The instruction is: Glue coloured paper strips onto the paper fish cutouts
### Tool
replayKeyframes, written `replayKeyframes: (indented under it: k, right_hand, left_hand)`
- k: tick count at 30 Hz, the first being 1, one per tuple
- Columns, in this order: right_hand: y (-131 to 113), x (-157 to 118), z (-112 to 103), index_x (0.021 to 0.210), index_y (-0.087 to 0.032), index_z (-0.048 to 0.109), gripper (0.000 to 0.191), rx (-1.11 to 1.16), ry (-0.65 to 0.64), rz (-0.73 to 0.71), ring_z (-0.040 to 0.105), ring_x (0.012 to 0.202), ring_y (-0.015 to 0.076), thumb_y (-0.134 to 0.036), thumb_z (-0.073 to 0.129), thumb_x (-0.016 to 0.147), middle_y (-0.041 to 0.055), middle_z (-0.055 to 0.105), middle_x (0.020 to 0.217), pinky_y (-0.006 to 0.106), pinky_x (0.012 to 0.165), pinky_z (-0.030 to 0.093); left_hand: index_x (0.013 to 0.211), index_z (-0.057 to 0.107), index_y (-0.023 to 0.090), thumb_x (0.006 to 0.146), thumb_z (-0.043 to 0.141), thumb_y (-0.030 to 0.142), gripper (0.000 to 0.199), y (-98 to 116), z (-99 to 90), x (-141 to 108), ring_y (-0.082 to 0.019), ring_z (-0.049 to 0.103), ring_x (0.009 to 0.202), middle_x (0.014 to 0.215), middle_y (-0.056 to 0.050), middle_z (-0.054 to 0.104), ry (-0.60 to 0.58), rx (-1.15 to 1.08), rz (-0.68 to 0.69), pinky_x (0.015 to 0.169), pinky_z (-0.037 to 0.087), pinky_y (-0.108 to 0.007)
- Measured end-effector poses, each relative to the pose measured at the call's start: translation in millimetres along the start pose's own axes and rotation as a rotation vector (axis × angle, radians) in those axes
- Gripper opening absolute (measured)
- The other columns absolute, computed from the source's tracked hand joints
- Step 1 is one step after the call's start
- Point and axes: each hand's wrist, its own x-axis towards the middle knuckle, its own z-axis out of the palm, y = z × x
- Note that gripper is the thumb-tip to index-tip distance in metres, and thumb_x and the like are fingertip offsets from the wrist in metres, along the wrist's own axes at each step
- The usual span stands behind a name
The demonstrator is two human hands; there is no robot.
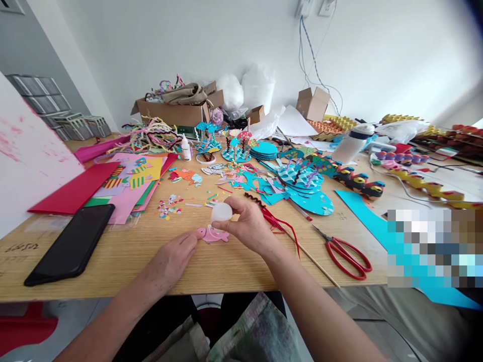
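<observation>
A small pink paper fish (217, 236) lies flat near the table's front edge. My left hand (174, 259) rests at its left end, the fingers pressed together on the paper. Above the fish, my right hand (247, 223) grips a small white translucent bottle (222, 215) between thumb and fingers, tilted over the paper. The bottle's tip is too small to make out clearly. Small colored paper bits (169, 206) are scattered just beyond my left hand.
Red-handled scissors (349, 257) and a wooden stick (311, 257) lie on the right. A black phone (71, 244) lies left. Paper sheets (77, 188), blue cutouts (315, 201) and a glue bottle (185, 149) are farther back.
</observation>
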Motion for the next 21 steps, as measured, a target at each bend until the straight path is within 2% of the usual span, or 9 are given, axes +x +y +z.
replayKeyframes:
  k: [6,10,18,21]
  right_hand:
    - [1.7,-1.8,-3.6,0.067,-0.017,0.052,0.018,0.01,0.001,0.021,0.048,0.061,0.0095,-0.02,0.069,0.061,-0.0048,0.053,0.065,0.021,0.057,0.035]
    - [1.6,-0.8,1.5,0.067,-0.017,0.053,0.017,-0.025,-0.005,0.005,0.048,0.062,0.0101,-0.023,0.069,0.062,-0.0043,0.053,0.065,0.021,0.057,0.035]
    - [-0.7,-4.1,1.6,0.068,-0.017,0.054,0.015,-0.023,-0.081,-0.034,0.049,0.065,0.0107,-0.025,0.066,0.066,-0.0034,0.054,0.068,0.022,0.061,0.037]
    - [-1.2,-4.6,4.3,0.068,-0.017,0.054,0.018,-0.039,-0.073,-0.027,0.049,0.065,0.0109,-0.025,0.069,0.063,-0.0033,0.053,0.067,0.022,0.06,0.036]
  left_hand:
    - [0.098,0.052,0.014,0.087,0.026,0.016,0.029,-0.9,1.0,-0.2,-0.016,0.056,0.103,0.108,-0.011,0.062,0.012,-0.008,-0.008,0.089,0.047,-0.033]
    - [0.101,0.052,0.014,0.086,0.027,0.016,0.03,-1.3,1.0,-0.5,-0.016,0.056,0.103,0.11,-0.01,0.061,-0.001,-0.028,-0.02,0.089,0.047,-0.033]
    - [0.103,0.051,0.014,0.086,0.025,0.015,0.031,0.8,-0.5,0.4,-0.017,0.056,0.103,0.111,-0.01,0.06,0.002,-0.011,-0.02,0.089,0.047,-0.033]
    - [0.098,0.053,0.015,0.086,0.026,0.015,0.029,1.9,-2.0,1.1,-0.017,0.056,0.103,0.108,-0.009,0.062,-0.007,-0.01,-0.029,0.087,0.048,-0.033]
